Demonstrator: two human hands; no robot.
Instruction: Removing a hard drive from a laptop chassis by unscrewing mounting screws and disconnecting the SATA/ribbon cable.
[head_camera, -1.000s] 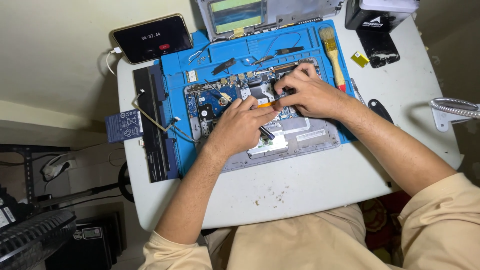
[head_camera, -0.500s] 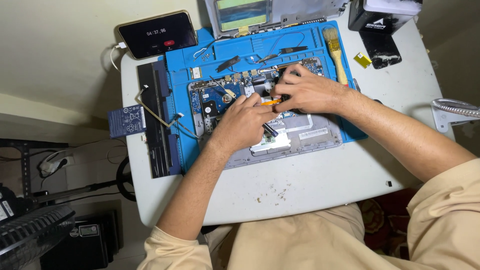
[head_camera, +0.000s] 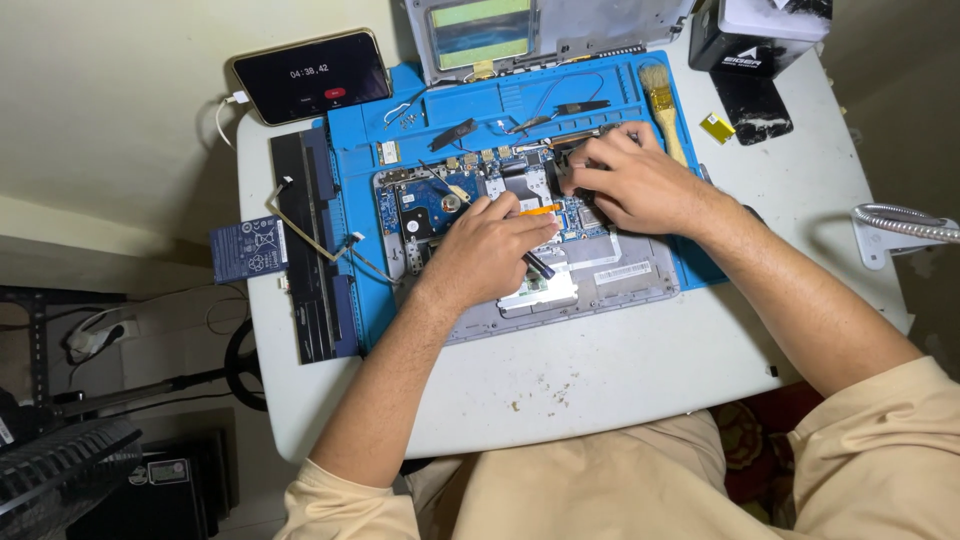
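Both hands inside opened laptop (head_camera: 600, 275): left hand (head_camera: 490, 250) pinching orange-tipped screwdriver (head_camera: 537, 262), right hand (head_camera: 635, 182) curled, fingertips pressing dark part. Cover off, battery (head_camera: 308, 245) out beyond left hand; board still seated.

1 head-worn camera looks steeply down, fairly near, onto the white table (head_camera: 620, 370) from the seated person's side.

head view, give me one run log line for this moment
left hand: holds orange-tipped tool over opened laptop | right hand: fingers on black part at board's top edge | blue mat underneath | brush beside right hand
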